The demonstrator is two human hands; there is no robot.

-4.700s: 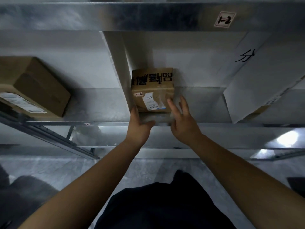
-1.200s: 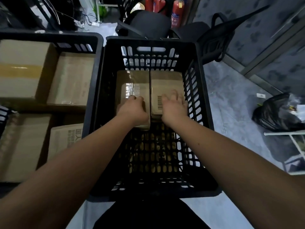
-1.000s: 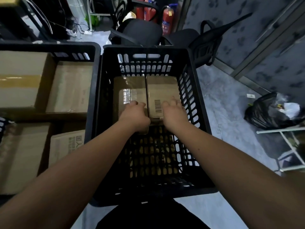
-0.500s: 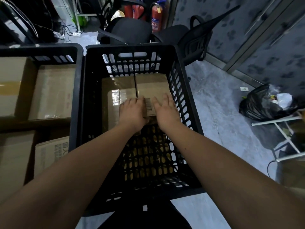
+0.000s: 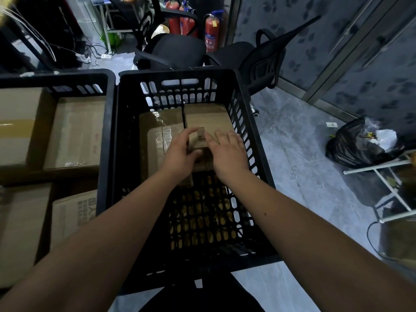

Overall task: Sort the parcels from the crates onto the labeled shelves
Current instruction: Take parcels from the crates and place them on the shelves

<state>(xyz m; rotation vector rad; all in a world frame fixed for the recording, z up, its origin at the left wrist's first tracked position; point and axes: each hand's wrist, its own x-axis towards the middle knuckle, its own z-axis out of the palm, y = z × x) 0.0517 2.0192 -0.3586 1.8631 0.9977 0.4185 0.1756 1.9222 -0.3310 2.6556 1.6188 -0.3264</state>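
Two brown cardboard parcels lie side by side at the far end of the black slatted crate [image 5: 175, 74] in front of me. The right parcel [image 5: 209, 118] carries a barcode sticker. My left hand [image 5: 180, 154] grips that parcel's left edge, fingers along its side and thumb on its near face. Resting on its top right is my right hand [image 5: 227, 152], fingers straight and spread. The left parcel [image 5: 157, 131], taped on top, lies untouched beside it. The crate's near half shows bare slatted floor.
A second black crate [image 5: 67, 77] on the left holds several larger cardboard boxes. Behind the crates stand black office chairs [image 5: 175, 50] and red fire extinguishers [image 5: 211, 30]. To the right on the grey floor lie a black rubbish bag [image 5: 360, 145] and a white rack [image 5: 394, 188].
I turned from the shelf, where I left a parcel, to the crate. My left hand moved off the left parcel onto the barcode parcel's left edge; my right hand stayed on its top.
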